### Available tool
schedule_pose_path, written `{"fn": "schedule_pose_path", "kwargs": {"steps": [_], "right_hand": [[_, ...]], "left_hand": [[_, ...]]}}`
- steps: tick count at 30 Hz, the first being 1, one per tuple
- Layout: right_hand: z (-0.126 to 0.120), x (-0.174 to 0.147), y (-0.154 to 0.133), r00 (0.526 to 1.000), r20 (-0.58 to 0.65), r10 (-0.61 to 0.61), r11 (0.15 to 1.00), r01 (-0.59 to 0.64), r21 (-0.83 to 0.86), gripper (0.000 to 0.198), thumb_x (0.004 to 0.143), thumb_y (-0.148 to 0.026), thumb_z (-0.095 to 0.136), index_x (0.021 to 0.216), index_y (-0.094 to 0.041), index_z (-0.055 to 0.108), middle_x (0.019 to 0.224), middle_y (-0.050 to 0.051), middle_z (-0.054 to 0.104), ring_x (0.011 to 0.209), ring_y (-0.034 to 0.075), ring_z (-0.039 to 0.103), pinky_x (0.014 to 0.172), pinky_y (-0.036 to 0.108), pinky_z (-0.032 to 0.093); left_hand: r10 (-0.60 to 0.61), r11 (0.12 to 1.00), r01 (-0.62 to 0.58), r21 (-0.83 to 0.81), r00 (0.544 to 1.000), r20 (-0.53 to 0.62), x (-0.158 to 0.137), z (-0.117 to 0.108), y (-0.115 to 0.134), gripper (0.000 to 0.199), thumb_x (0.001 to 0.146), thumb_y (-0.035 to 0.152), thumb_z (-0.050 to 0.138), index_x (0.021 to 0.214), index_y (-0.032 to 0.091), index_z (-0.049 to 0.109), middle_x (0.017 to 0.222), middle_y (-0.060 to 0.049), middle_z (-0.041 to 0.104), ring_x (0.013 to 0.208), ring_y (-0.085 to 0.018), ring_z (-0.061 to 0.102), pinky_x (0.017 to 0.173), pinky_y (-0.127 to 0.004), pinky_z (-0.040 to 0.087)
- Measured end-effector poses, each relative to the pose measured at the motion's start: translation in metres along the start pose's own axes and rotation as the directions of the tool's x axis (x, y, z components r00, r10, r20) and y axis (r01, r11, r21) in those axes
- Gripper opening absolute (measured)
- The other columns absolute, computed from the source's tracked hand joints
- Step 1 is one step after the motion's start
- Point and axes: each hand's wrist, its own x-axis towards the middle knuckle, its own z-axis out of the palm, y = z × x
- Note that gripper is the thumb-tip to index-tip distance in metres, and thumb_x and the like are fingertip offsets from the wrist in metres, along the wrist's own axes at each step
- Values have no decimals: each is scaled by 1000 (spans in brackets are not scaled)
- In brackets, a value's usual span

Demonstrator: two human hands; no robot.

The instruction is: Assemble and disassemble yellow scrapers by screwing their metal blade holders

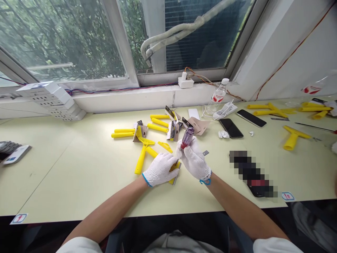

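My right hand (pixel 195 160), in a white knit glove, is closed around a screwdriver (pixel 188 136) with a clear purple and red handle. The handle points up and the tip reaches down toward my left hand. Also gloved, my left hand (pixel 161 169) presses a yellow scraper (pixel 152 151) against the table, its metal blade edge (pixel 177 174) showing past my fingers. Where the tip meets the scraper is hidden by my fingers. Close by lie a loose yellow scraper piece (pixel 165 146), another yellow scraper (pixel 141 158) and a small metal blade (pixel 205 153).
Behind my hands are carded yellow scrapers (pixel 159 121) and brown card packaging (pixel 198 125). To the right lie a black phone (pixel 231 128), a second phone (pixel 252 118), a plastic bottle (pixel 218 96) and another yellow scraper (pixel 291 137). White boxes (pixel 54 100) are stacked at the left.
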Motion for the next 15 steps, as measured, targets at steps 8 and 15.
{"fn": "schedule_pose_path", "kwargs": {"steps": [8, 15], "right_hand": [[-4, 5, 10, 999, 0, 45, 999, -45, 10, 39, 105, -64, 37, 121, -45, 67, 87, 3, 74, 76, 16, 73, 67, 35, 59], [-3, 2, 9, 994, 36, 100, 988, -103, 117, 52, 105, -71, 34, 110, -37, 74, 70, 3, 65, 74, 18, 70, 71, 37, 58]], "left_hand": [[-3, 1000, 3, -3, 1000, -7, 0, 2, -1, 15, 99, 36, 66, 96, 22, 62, 97, -7, 70, 91, -27, 65, 79, -39, 46], [12, 999, -13, -39, 999, -31, -1, 6, -3, 17, 95, 30, 68, 111, 22, 65, 113, -9, 75, 100, -29, 69, 86, -43, 50]]}}
